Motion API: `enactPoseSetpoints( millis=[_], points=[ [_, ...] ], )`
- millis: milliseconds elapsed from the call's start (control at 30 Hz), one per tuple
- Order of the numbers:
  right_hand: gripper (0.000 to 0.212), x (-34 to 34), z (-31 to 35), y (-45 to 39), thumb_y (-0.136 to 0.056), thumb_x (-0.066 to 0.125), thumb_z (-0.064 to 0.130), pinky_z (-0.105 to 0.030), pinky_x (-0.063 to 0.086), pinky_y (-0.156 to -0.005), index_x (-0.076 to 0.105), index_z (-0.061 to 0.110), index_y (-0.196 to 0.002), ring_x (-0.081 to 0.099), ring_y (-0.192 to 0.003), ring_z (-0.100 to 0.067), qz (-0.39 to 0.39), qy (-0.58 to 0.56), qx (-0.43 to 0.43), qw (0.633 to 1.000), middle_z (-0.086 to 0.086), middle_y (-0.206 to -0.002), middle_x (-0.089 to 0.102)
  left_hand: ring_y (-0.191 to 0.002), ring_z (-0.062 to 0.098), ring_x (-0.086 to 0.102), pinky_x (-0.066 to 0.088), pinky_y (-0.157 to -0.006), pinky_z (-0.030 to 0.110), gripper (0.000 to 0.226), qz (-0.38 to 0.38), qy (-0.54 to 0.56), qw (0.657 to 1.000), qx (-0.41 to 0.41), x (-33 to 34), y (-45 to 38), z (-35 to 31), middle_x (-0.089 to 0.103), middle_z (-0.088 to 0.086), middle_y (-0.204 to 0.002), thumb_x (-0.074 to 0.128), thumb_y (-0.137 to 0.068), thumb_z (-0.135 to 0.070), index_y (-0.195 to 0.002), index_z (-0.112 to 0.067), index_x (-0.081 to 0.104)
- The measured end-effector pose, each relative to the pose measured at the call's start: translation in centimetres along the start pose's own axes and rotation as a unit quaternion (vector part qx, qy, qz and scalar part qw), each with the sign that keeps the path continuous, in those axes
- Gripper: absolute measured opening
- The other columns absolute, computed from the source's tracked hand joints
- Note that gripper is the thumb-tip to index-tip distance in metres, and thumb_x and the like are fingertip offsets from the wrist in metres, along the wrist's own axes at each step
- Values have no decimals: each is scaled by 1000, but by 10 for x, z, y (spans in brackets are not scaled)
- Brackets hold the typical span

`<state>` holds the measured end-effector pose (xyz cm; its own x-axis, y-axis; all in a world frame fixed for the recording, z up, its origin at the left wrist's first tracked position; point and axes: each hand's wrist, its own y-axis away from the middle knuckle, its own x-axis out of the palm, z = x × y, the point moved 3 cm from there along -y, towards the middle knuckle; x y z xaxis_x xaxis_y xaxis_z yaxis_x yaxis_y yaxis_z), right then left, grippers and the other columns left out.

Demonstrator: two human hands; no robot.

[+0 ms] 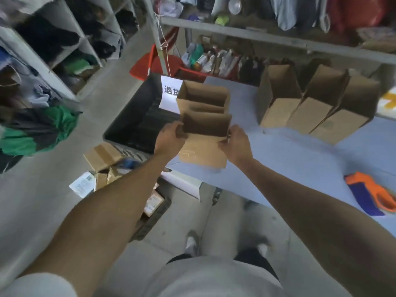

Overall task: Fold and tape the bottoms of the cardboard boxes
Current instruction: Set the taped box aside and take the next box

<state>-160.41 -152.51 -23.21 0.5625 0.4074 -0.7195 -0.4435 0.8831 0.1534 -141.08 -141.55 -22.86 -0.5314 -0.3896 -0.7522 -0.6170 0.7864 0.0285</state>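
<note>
I hold a small brown cardboard box (203,144) at the near left corner of the blue-grey table (289,159). Its open end with raised flaps points away from me, and a strip of clear tape shows on its near face. My left hand (170,136) grips the box's left side, and my right hand (234,140) grips its right side. Behind it stand two more open boxes (203,97) in a row. Three assembled boxes (310,103) with flaps up stand side by side at the table's far right.
A black plastic crate (137,118) with a white paper sign sits left of the table. An orange and purple tape dispenser (372,194) lies at the table's right edge. Opened cartons (102,159) lie on the floor. Shelves of clothes stand at left and behind.
</note>
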Motion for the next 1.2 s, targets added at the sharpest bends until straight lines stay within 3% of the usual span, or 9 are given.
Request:
enactPoseSetpoints(
  millis=[167, 267, 367, 533, 667, 833, 967, 1100, 1200],
  points=[
    [43, 16, 22, 11, -83, 69, 18, -33, 46, -80, 53, 1, -120, 58, -106, -36, 63, 83, 4, 995, -19, -117, 60, -127, 29, 50, 40, -107, 37, 60, 77, -116, 989, 39, -11, -15, 25, 48, 7, -141, 68, -84, -22, -140, -21, 46],
    [58, 13, 19, 14, -85, 69, 20, -36, 44, -95, 47, 3, -135, 52, -119, -34, 96, 126, 4, 987, -17, -133, 54, -146, 36, 18, 24, -117, 47, 74, 126, -232, 963, 56, -11, -19, 25, 18, 12, -158, 61, -87, -50, -149, -27, 29],
    [73, 0, 5, 8, -88, 66, 23, -36, 38, -105, 31, 9, -150, 41, -133, -32, 115, 162, 15, 980, -14, -149, 40, -150, 35, -1, 8, -120, 50, 80, 85, -277, 946, 142, -13, -25, -2, 4, 12, -162, 50, -85, -66, -151, -31, 20],
    [74, -48, -33, 0, -84, 65, 26, -42, 44, -99, 31, 10, -148, 30, -139, -33, 28, 190, 82, 978, -12, -146, 41, -150, 32, -3, 8, -120, 50, 75, 110, -257, 933, 226, 16, -43, -71, 3, 11, -164, 51, -89, -59, -152, -31, 21],
    [81, -84, -66, -14, -83, 65, 32, -46, 40, -104, 24, 12, -150, 21, -142, -35, -9, 199, 128, 971, -13, -149, 36, -151, 31, -4, 5, -121, 46, 82, 138, -251, 916, 279, 54, -61, -126, 1, 13, -164, 54, -88, -56, -155, -28, 16],
    [86, -120, -96, -56, -83, 67, 31, -45, 42, -101, 20, 13, -152, 32, -136, -38, -29, 186, 134, 973, -16, -147, 38, -151, 30, -4, 4, -122, 45, 80, 174, -254, 904, 296, 99, -84, -186, 1, 11, -164, 54, -91, -54, -155, -29, 13],
    [82, -140, -116, -93, -84, 67, 27, -39, 46, -83, 21, 12, -150, 52, -114, -40, -31, 139, 112, 984, -20, -130, 50, -144, 37, 17, 24, -115, 45, 74, 165, -224, 907, 316, 134, -108, -233, 20, 16, -157, 65, -86, -41, -149, -23, 30],
    [71, -151, -150, -116, -87, 65, 30, -39, 47, -88, 29, 11, -145, 53, -113, -37, -5, 113, 128, 985, -18, -131, 51, -143, 39, 16, 31, -111, 47, 60, 200, -277, 892, 296, 184, -139, -266, 16, 17, -157, 62, -88, -43, -142, -24, 41],
    [70, -154, -171, -121, -91, 62, 32, -38, 47, -88, 27, 10, -147, 53, -115, -36, 36, 92, 154, 983, -18, -131, 53, -142, 37, 19, 34, -109, 43, 36, 221, -282, 892, 275, 211, -148, -278, 32, 14, -151, 58, -92, -31, -128, -23, 57]
  ],
)
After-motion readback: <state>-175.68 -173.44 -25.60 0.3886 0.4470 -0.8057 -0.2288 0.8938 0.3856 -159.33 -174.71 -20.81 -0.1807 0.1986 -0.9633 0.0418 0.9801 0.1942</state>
